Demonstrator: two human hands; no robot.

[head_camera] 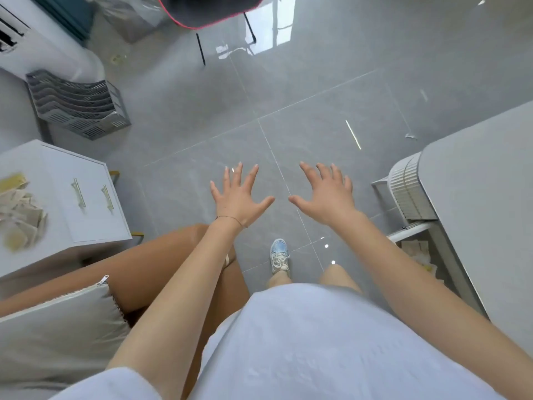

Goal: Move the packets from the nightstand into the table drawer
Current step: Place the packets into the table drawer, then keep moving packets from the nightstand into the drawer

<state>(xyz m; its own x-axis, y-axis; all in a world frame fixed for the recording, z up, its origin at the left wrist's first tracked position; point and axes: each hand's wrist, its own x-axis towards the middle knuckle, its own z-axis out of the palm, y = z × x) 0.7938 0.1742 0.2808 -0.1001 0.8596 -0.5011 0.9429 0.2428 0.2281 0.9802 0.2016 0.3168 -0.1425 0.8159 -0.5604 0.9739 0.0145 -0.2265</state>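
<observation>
Out in front at mid-frame, left hand point(239, 197) and right hand point(328, 197), palms down, fingers splayed wide, nothing in either; thumb tips near each other, not touching. Beneath them, glossy grey tiled floor point(288, 96), a broad open stretch between the furniture.

At far left, a heap of pale beige flat packets point(21, 215) (blurred, count unclear) on top of the white nightstand point(86, 209) with two brass handles, well apart from the left hand. Nightstand corner jutting toward the open floor.

At right, grey-topped table point(478, 212), rounded edge near the right forearm. Under that edge, pulled-out white drawer point(412, 230) with a ribbed front, a few pale paper-like pieces point(416, 251) inside.

Farther off, a grey slatted file rack point(78, 105) at left and a black red-rimmed chair point(207, 10) at top.
</observation>
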